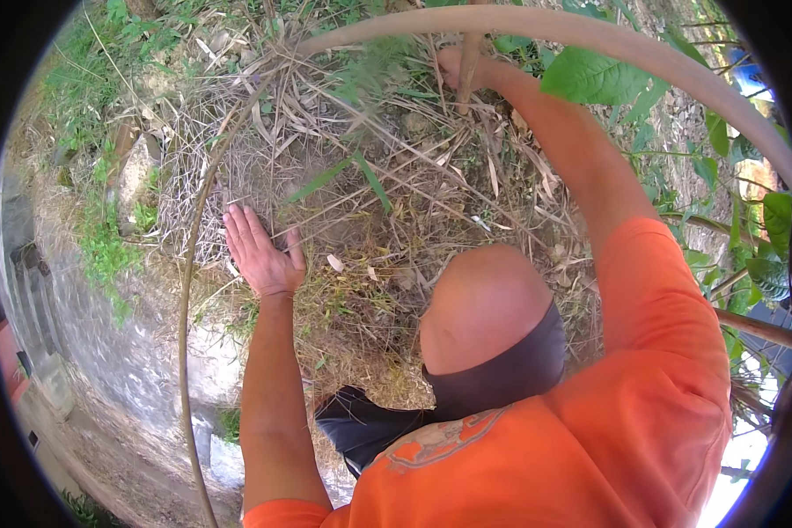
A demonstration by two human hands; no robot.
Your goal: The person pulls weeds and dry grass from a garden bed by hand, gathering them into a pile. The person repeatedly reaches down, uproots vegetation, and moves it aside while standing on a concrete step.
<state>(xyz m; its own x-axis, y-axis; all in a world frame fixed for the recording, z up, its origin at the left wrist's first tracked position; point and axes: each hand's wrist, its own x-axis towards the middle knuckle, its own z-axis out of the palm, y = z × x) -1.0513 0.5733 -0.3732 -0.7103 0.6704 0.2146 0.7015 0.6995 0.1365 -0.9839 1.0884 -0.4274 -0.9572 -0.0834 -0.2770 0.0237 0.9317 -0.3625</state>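
My left hand [264,259] rests palm down at the edge of a mat of dry grass [195,191], thumb apart from the fingers, holding nothing. Farther up, at the end of my outstretched arm, my right hand [450,65] is low to the ground with its fingers curled. An upright woody stem [470,59] crosses in front of it and hides part of it. Whether the fingers grip that stem or dry stalks beside it, I cannot tell. Dry bamboo-like leaves [495,168] and thin stalks litter the soil between my hands.
A thick bare branch [501,20] arches across the top and right. A thin bent stem [195,244] runs down past my left arm. Broad green leaves [597,76] hang at right. At lower left is a grey stone-like surface [125,369]; a rock [138,175] stands above it.
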